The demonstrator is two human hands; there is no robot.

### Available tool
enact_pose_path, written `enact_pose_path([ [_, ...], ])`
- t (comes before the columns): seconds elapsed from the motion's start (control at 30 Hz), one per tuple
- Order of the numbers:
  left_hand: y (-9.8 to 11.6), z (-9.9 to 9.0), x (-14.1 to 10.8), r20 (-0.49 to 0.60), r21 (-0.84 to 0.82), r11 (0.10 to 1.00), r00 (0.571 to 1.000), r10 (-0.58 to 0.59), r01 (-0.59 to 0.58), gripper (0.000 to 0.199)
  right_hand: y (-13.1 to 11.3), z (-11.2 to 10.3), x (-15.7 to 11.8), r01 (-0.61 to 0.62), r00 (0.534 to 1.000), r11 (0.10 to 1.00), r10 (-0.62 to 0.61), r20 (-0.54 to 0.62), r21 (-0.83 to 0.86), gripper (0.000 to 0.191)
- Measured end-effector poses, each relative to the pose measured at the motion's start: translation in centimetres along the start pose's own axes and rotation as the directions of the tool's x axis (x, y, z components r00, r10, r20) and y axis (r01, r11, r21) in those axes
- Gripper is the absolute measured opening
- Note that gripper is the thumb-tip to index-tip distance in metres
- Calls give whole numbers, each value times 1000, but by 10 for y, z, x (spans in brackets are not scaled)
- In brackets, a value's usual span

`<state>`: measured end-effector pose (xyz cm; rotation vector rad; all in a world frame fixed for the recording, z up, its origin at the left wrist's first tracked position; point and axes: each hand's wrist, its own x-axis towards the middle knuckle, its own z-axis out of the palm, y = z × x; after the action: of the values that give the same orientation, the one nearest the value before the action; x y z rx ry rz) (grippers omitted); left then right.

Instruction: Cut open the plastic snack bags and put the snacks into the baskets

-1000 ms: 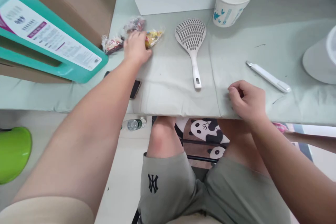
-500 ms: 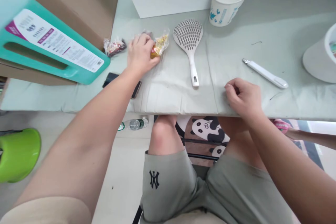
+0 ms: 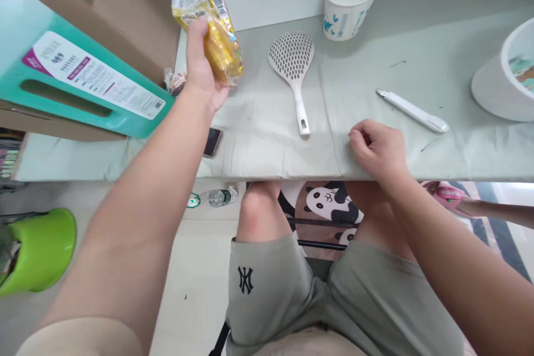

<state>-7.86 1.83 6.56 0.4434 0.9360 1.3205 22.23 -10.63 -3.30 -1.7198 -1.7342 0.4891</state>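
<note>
My left hand (image 3: 202, 69) is wrapped round a yellow plastic-wrapped packet (image 3: 223, 47) and holds it up at the left part of the table. Behind my left wrist, a small red-and-clear packet (image 3: 175, 82) lies by the green jug. A phone (image 3: 213, 142) is partly hidden under my left forearm. Right of that hand lies a white slotted skimmer (image 3: 293, 55), its handle toward me. My right hand (image 3: 379, 147) rests curled at the table's front edge, with nothing visible in it. Just beyond it is a white utility knife (image 3: 413, 110).
A green jug (image 3: 95, 83) and a cardboard box (image 3: 137, 5) stand at the left. A paper cup (image 3: 348, 8) stands at the back, a white tub (image 3: 490, 75) at the right. Another person's hand (image 3: 467, 206) shows below the table edge at the right.
My left hand has lifted the yellow packet off the table, moving it up and to the left. My right hand stays curled in its place. The view has shifted slightly.
</note>
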Motion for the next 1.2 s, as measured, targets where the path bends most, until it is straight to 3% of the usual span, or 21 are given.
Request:
enact_pose_path([
  [0.07,-11,8,-28,110,56,991,988,111,-118,47,0,0,0,-1,1000,1000,2,5,-2,11],
  [0.13,-30,8,-54,135,-29,998,989,61,-58,50,0,0,1,1,1000,1000,-1,17,-9,10],
  [0.2,-54,2,-76,81,-114,993,997,11,-2,59,0,-1,1,15,999,1000,-14,32,-17,11],
  [0.27,-80,-7,-91,29,-144,988,998,-59,62,68,0,-1,0,32,999,999,-31,42,-23,11],
  [0.37,-110,-18,-103,34,-163,974,988,-151,155,75,0,-2,0,48,998,998,-47,48,-32,11],
  [0.47,-125,-19,-106,77,-128,964,971,-224,233,78,-1,-2,-1,45,997,999,-44,56,-29,10],
  [0.63,-146,4,-106,159,51,979,966,-205,200,52,-1,-6,-2,29,996,999,-32,81,39,13],
  [0.77,-175,31,-102,132,160,985,988,-82,61,87,3,-10,-4,65,994,987,-77,72,148,25],
  [0.87,-189,44,-95,178,172,984,982,-71,40,79,4,-9,-5,58,998,986,-58,-5,154,23],
  [0.97,-192,49,-87,238,114,990,965,-114,89,68,3,-8,-6,-19,996,983,34,-80,181,14],
  [1.07,-188,46,-83,238,65,989,960,-148,136,75,7,-12,-3,-58,988,977,86,-131,205,9],
  [1.2,-183,40,-83,259,45,973,939,-229,225,82,27,-33,10,-53,967,999,52,-248,4,17],
])
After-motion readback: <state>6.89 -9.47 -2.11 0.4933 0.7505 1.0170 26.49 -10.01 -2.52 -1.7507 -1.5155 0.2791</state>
